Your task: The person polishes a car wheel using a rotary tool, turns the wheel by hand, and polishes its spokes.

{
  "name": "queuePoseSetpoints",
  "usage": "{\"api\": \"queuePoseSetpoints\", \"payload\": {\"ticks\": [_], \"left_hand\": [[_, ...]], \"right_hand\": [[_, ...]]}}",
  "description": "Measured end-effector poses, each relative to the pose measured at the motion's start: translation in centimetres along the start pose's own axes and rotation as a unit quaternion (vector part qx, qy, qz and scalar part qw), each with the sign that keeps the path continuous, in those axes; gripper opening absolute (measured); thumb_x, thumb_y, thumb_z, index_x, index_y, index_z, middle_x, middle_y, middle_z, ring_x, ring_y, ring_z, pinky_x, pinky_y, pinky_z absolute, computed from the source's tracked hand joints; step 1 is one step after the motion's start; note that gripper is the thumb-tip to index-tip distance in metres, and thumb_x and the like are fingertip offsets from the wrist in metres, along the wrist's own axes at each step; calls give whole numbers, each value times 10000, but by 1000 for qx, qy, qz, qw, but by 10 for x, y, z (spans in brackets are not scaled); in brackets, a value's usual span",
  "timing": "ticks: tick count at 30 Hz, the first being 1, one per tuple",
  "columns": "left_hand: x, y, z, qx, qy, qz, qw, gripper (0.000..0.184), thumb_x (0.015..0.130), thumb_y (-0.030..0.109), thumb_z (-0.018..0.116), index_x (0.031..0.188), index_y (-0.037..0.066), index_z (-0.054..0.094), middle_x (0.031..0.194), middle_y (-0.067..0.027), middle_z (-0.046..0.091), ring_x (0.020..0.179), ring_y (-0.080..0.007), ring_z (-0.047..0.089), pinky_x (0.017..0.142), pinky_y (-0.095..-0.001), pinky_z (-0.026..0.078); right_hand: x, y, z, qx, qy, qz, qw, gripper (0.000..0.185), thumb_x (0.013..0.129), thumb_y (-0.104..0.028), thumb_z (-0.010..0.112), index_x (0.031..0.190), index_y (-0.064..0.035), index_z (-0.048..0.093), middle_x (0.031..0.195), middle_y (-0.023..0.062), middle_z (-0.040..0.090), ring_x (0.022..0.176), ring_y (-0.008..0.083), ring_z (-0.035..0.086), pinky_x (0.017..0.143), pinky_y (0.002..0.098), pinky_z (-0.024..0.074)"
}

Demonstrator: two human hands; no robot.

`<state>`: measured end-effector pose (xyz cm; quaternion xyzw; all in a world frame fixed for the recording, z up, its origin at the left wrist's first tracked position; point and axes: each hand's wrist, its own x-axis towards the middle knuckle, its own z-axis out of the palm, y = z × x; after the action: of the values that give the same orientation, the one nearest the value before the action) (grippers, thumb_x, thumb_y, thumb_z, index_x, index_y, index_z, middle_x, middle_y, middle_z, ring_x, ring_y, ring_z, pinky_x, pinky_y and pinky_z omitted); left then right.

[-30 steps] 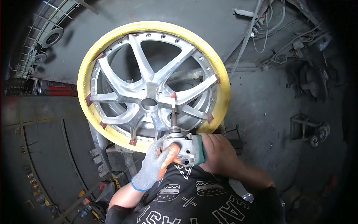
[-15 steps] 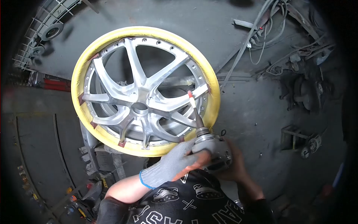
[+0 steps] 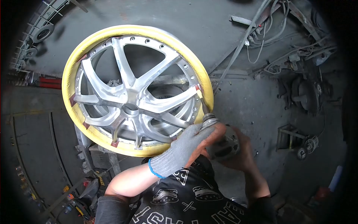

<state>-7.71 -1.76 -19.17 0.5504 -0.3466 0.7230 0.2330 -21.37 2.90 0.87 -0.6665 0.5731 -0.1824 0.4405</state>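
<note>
A silver alloy wheel (image 3: 128, 87) with yellow covering round its rim (image 3: 71, 100) stands tilted before me. Dark red patches show at several spoke ends. A die grinder (image 3: 226, 146) with a tapered neck points away from me; its slim pale tip with a red end (image 3: 198, 90) is at the outer end of the right-hand spoke. Whether it touches the metal I cannot tell. My left hand (image 3: 192, 143), in a grey glove with an orange palm, is closed round the grinder's front. Bare, my right hand (image 3: 242, 149) wraps the rear of its body, fingers partly hidden.
Hoses and cables (image 3: 257, 33) hang at the upper right. A small wheeled metal frame (image 3: 292, 140) stands on the floor at right. Tools and a plastic bag (image 3: 89, 189) lie at lower left. A wire rack (image 3: 41, 22) is at upper left.
The grinder and both hands have shifted right relative to the wheel, bringing the tip outward along the spoke to its rim end. The view has shifted slightly, so the wheel sits further left.
</note>
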Motion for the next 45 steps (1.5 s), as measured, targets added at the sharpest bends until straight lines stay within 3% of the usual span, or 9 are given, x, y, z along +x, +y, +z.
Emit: {"api": "queuePoseSetpoints", "payload": {"ticks": [13, 27, 28, 31, 32, 34, 37, 40, 45], "left_hand": [[-5, -2, -40, 86, -45, 11, 995, 586, 1035, 348, 414, 1488, 7, 265, 1455, -239, 347, 1328, -381, 376, 1088, -526, 271], [-15, -81, -30, 175, -99, 36, 979, 530, 1054, 342, 430, 1500, 75, 328, 1471, -218, 371, 1367, -412, 363, 1092, -589, 234], [-10, -108, -14, 198, -29, 161, 966, 510, 1053, 348, 434, 1472, 66, 365, 1411, -197, 446, 1325, -373, 434, 1066, -532, 318], [27, -165, 15, 230, 111, 397, 881, 479, 1052, 358, 443, 1416, 47, 439, 1290, -154, 595, 1241, -294, 575, 1012, -418, 485], [48, -180, 20, 394, 382, 498, 671, 442, 1038, 330, 490, 1374, 44, 475, 1214, -106, 621, 1164, -215, 609, 941, -317, 505], [73, -193, 30, 498, 593, 520, 359, 404, 1025, 303, 537, 1333, 41, 511, 1137, -58, 647, 1087, -136, 643, 870, -216, 525], [85, -197, 40, 551, 579, 494, 342, 355, 999, 220, 597, 1291, 23, 551, 1152, -44, 642, 1068, -96, 622, 899, -218, 513], [89, -205, 46, 674, 575, 420, 199, 345, 986, 179, 606, 1282, 9, 559, 1164, -40, 631, 1059, -105, 615, 907, -242, 509], [75, -216, 54, 649, 607, 394, 234, 326, 970, 176, 596, 1234, -15, 598, 1173, -52, 627, 1022, -120, 609, 922, -286, 501]], "right_hand": [[-1, -12, 6, -66, 17, -56, 996, 781, 550, -255, 954, 1204, -35, 588, 1103, 155, 680, 991, 340, 700, 842, 401, 564], [-16, -28, 42, -78, 7, -64, 995, 864, 573, -220, 923, 1287, 10, 493, 1147, 221, 643, 1024, 406, 663, 853, 460, 552], [-17, -29, 45, -79, 8, -63, 995, 864, 573, -220, 923, 1287, 10, 493, 1147, 221, 643, 1024, 406, 663, 853, 460, 552], [-19, -32, 54, -80, 13, -70, 994, 867, 567, -215, 921, 1288, 9, 494, 1151, 222, 644, 1031, 408, 657, 868, 459, 547], [-21, -34, 58, -89, 13, -55, 994, 865, 567, -213, 918, 1289, 6, 495, 1146, 221, 645, 1037, 409, 653, 873, 458, 544], [-23, -38, 64, -100, 14, -40, 994, 862, 567, -211, 916, 1289, 3, 496, 1142, 220, 647, 1044, 409, 649, 878, 458, 541], [-26, -44, 74, -104, 6, -5, 995, 844, 570, -208, 909, 1280, -2, 501, 1140, 222, 647, 1051, 407, 645, 882, 458, 536], [-27, -47, 84, -105, 12, -8, 994, 819, 566, -201, 902, 1259, -10, 509, 1134, 217, 649, 1041, 408, 646, 872, 461, 537], [-28, -63, 98, -123, 46, -33, 991, 756, 578, -150, 883, 1226, -14, 519, 1083, 200, 658, 986, 396, 662, 847, 457, 541]]}}
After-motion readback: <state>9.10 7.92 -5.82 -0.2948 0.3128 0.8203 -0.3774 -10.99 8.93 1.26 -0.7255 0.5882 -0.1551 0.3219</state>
